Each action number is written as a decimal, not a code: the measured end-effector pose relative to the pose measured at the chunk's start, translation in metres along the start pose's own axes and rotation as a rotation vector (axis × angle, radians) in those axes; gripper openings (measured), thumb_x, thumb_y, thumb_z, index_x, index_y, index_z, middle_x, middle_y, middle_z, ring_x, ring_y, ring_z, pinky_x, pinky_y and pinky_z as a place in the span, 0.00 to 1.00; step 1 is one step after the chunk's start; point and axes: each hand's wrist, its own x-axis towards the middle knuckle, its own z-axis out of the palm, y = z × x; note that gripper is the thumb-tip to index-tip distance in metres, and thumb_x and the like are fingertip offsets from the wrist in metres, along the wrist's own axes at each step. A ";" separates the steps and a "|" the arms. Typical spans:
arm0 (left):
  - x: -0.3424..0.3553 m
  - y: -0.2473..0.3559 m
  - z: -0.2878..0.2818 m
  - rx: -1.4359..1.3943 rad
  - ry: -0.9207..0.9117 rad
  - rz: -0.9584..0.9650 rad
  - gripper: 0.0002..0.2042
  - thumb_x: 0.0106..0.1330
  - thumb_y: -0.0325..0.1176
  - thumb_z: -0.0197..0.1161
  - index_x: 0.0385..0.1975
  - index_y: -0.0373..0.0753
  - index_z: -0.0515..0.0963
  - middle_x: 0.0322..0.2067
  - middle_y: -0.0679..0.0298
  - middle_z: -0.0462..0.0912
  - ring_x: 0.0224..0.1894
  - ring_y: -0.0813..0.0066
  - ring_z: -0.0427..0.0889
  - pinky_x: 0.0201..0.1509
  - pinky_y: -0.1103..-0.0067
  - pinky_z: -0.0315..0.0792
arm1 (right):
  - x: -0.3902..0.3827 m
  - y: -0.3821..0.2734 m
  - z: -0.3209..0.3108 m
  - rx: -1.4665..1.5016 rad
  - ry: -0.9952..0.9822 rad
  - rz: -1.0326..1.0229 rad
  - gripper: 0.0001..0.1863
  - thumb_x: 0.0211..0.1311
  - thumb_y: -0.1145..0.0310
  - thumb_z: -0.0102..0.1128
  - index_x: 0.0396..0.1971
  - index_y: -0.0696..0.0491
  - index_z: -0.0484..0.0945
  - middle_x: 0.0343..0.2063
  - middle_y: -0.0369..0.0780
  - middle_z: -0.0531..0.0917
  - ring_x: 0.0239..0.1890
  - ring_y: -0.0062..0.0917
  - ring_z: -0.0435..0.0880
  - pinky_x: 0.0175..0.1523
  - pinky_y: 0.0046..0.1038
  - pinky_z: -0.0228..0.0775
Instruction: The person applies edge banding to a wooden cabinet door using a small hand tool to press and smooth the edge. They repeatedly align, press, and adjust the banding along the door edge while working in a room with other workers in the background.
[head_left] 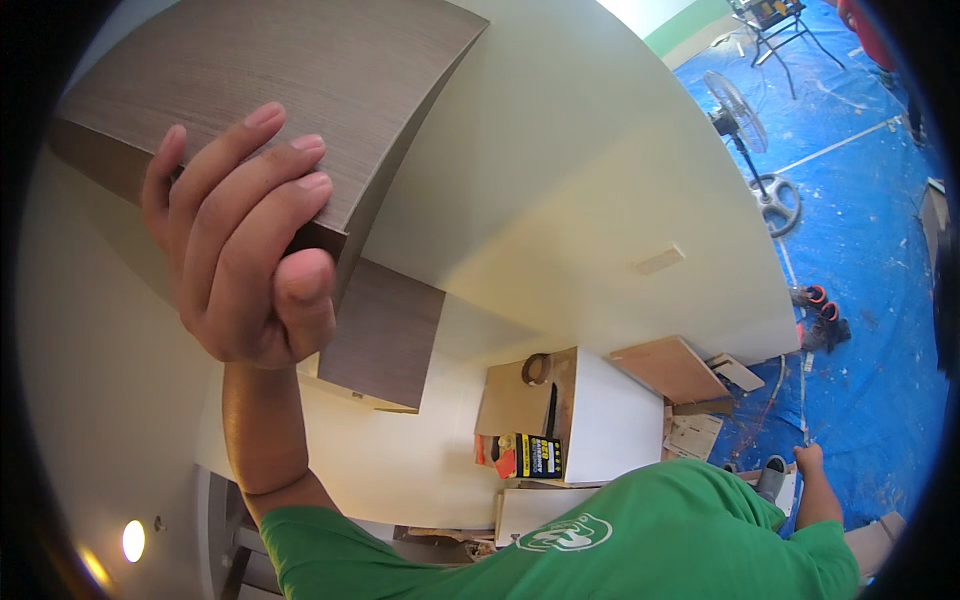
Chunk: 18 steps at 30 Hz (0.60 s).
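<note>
My left hand [245,235] is raised, fingers curled at the edge of an upper wood-grain cabinet [350,90], thumb beside a short dark edge [318,238]. What lies behind the fingers is hidden. A second wood-grain cabinet panel [380,330] is lower, past my wrist. My right hand [809,456] hangs low at my side on the right, fingers closed on something thin that I cannot make out. My sandalled foot [771,478] shows just left of it.
A white box cabinet [610,420] holds a brown roll [536,368] and a black-yellow package [540,456]. Leaning boards [668,368], shoes [822,330], a standing fan [735,110] and a work stand [775,40] are on blue floor sheeting [850,200]. Another person in red [868,35] is at top right.
</note>
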 end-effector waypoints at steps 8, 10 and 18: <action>0.000 0.002 -0.010 0.063 -0.098 -0.025 0.21 0.82 0.39 0.36 0.40 0.38 0.79 0.42 0.54 0.88 0.53 0.52 0.86 0.72 0.55 0.65 | 0.033 -0.008 0.007 -0.040 -0.088 -0.060 0.21 0.62 0.61 0.63 0.47 0.64 0.82 0.45 0.57 0.86 0.49 0.50 0.86 0.54 0.44 0.76; -0.001 0.001 -0.009 0.050 -0.089 -0.034 0.20 0.81 0.39 0.37 0.40 0.38 0.79 0.41 0.54 0.88 0.52 0.52 0.86 0.72 0.55 0.65 | 0.033 -0.013 0.014 -0.022 -0.093 -0.205 0.22 0.65 0.60 0.62 0.49 0.65 0.80 0.47 0.57 0.85 0.51 0.51 0.85 0.56 0.44 0.75; 0.003 0.002 -0.008 0.050 -0.046 -0.046 0.20 0.81 0.38 0.38 0.41 0.35 0.79 0.43 0.53 0.88 0.55 0.50 0.84 0.71 0.55 0.64 | -0.043 -0.219 0.052 0.484 -0.116 -0.596 0.24 0.72 0.58 0.60 0.55 0.65 0.78 0.45 0.45 0.86 0.46 0.27 0.83 0.53 0.30 0.74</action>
